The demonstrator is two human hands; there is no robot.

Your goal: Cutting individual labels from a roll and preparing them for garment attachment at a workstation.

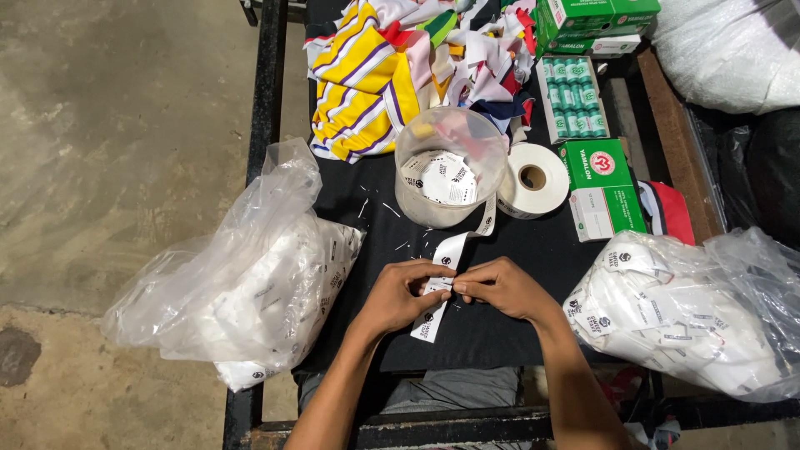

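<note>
Pinching a white label strip [442,287] at one spot, the left hand [400,296] and right hand [504,287] are meeting fingertip to fingertip over the black table [375,217]. The strip is trailing up into the clear plastic tub [450,167]. Looks like separating one label; the next move probably needs a clean tear or fold.
</note>
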